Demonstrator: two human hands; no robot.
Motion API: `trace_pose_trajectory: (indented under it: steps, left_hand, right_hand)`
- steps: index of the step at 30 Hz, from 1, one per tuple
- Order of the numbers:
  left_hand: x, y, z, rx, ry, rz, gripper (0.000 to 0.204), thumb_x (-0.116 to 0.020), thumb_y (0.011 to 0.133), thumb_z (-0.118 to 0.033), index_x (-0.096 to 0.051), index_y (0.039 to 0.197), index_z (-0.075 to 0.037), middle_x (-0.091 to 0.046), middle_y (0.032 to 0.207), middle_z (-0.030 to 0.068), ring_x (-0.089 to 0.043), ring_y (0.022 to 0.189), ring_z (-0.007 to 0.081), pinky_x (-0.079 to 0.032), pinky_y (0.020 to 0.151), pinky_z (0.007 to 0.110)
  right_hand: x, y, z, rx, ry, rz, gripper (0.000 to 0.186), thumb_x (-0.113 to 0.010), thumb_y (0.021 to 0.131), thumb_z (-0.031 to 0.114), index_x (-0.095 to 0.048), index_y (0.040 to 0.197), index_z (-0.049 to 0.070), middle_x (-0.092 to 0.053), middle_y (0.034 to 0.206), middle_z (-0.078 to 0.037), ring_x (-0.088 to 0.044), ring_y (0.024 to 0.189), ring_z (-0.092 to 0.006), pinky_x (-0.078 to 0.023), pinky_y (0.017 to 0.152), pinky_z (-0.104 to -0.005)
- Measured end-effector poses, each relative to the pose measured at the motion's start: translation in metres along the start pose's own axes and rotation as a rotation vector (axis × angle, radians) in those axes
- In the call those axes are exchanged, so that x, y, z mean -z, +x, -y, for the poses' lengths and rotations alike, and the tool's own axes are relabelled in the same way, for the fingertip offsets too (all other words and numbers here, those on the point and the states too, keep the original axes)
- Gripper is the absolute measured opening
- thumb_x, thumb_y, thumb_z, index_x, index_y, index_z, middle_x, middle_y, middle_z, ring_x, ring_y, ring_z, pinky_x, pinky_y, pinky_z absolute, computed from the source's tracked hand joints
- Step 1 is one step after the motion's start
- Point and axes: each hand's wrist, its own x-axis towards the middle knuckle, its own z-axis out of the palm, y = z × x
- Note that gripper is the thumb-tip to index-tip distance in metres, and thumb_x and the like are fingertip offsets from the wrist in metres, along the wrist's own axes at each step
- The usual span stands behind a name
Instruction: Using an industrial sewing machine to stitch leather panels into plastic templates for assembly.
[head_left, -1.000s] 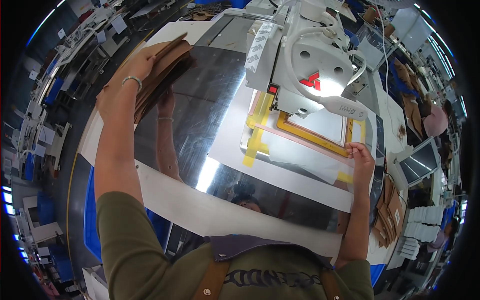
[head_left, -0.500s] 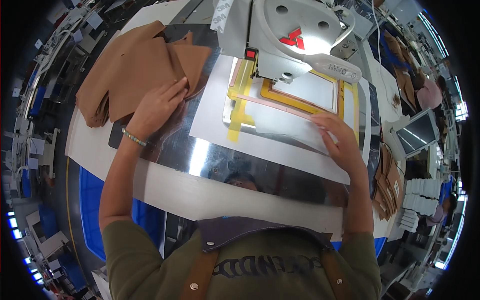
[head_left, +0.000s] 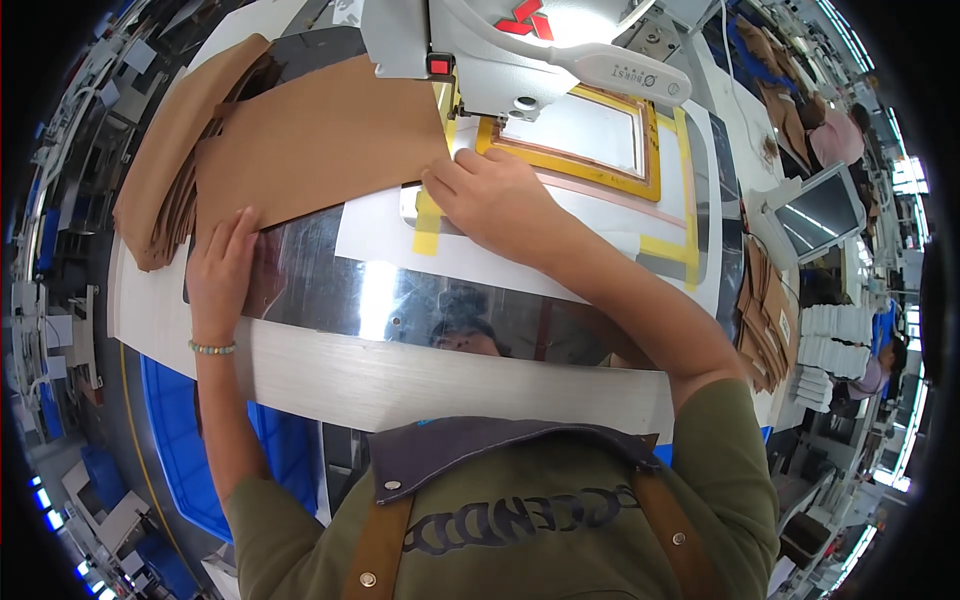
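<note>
Right hand: the right hand [head_left: 500, 200] has bent fingertips at the lower right corner of the brown panel [head_left: 320, 140]; whether they pinch it, I cannot tell.
Left hand: the left hand [head_left: 222, 265] lays its fingers on the panel's lower left corner; a closed grip I cannot confirm.
Brown panel: spread out to the left of the yellow frame [head_left: 590, 173], its right end near this frame.
Progress: I judge it early; one panel is spread, but no brown material shows inside the frame, and many layers wait in the pile.
Brown pile [head_left: 170, 170]: farther left of the frame, beyond the panel.
Machine head [head_left: 420, 35]: above the frame's left part.
Screen [head_left: 825, 210]: well right of the frame.
</note>
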Motion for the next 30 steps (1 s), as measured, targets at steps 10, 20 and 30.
trace_pose_trajectory:
  steps: [10, 20, 30]
  left_hand:
    - [-0.005, -0.021, 0.050, 0.031, 0.065, 0.077, 0.029, -0.068, 0.086, -0.001, -0.072, 0.116, -0.001, -0.072, 0.113, 0.0083, -0.068, 0.101, 0.0284, -0.057, 0.087, 0.039]
    - [-0.039, 0.060, 0.026, -0.197, -0.036, 0.066, 0.037, -0.066, 0.084, -0.001, -0.072, 0.120, -0.001, -0.070, 0.114, 0.0090, -0.067, 0.103, 0.0284, -0.055, 0.089, 0.038]
    - [-0.071, 0.144, -0.048, -0.550, -0.299, -0.050, 0.046, -0.068, 0.082, -0.002, -0.070, 0.128, -0.002, -0.067, 0.104, 0.0106, -0.065, 0.093, 0.0283, -0.054, 0.082, 0.039]
  right_hand:
    - [-0.024, 0.018, 0.000, 0.003, -0.049, -0.161, 0.006, -0.074, 0.076, 0.009, -0.070, 0.080, 0.009, -0.061, 0.082, -0.003, -0.063, 0.083, -0.0194, -0.051, 0.068, -0.0317]
    - [0.014, -0.038, -0.028, -0.012, -0.165, -0.114, 0.008, -0.070, 0.077, 0.011, -0.062, 0.075, 0.013, -0.056, 0.079, -0.001, -0.059, 0.082, -0.0167, -0.048, 0.069, -0.0291]
    - [0.074, -0.140, -0.060, -0.246, -0.179, 0.149, 0.007, -0.069, 0.075, 0.006, -0.063, 0.075, 0.009, -0.060, 0.085, -0.004, -0.063, 0.090, -0.0207, -0.053, 0.072, -0.0335]
